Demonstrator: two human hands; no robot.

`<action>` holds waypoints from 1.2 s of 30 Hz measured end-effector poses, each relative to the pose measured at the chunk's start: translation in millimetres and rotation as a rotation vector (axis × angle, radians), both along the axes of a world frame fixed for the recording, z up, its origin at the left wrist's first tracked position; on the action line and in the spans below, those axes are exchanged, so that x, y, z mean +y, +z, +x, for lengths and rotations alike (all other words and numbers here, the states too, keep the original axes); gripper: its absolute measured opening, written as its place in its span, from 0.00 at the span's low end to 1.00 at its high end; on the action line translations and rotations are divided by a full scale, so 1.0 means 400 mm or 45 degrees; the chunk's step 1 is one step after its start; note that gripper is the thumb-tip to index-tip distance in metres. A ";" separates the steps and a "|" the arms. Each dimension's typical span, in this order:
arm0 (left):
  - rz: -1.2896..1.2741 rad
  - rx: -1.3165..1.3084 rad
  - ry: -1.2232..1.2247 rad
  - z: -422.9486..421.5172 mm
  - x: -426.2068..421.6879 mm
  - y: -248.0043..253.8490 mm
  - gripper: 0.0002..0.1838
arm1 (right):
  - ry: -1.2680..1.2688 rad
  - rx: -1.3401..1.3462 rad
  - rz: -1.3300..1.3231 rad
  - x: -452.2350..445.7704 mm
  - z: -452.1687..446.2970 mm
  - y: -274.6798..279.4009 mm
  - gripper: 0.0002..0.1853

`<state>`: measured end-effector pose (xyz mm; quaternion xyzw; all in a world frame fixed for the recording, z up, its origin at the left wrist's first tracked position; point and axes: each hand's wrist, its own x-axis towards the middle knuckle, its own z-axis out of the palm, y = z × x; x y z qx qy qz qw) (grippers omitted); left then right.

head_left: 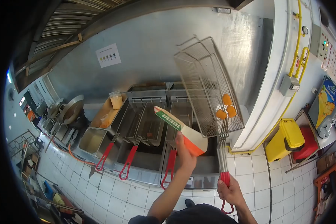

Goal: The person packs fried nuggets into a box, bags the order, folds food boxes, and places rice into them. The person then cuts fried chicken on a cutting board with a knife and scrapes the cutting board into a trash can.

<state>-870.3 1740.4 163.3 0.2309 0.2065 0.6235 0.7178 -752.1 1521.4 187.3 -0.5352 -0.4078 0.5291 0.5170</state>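
My left hand (186, 152) is closed on an open cardboard food box (186, 135), orange, green and white, tilted in front of the fryer. My right hand (230, 191) grips the red handle of a wire fry basket (201, 86), raised and tilted over the fryer's right side. Three orange-brown fried pieces (231, 111) lie in the basket near its handle end. The box is to the left of the basket's lower end. Whether anything lies inside the box I cannot tell.
More fry baskets with red handles (128, 164) sit in the steel fryer (183, 180). A tub of breading (116, 100) and a wok (71, 109) stand to the left. At right are a yellow bin (282, 140), yellow gas pipes (299, 37) and a drinks machine (326, 100).
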 end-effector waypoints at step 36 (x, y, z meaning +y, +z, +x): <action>0.003 -0.552 -0.031 -0.013 -0.033 -0.004 0.43 | -0.026 0.124 0.162 0.091 0.116 0.093 0.08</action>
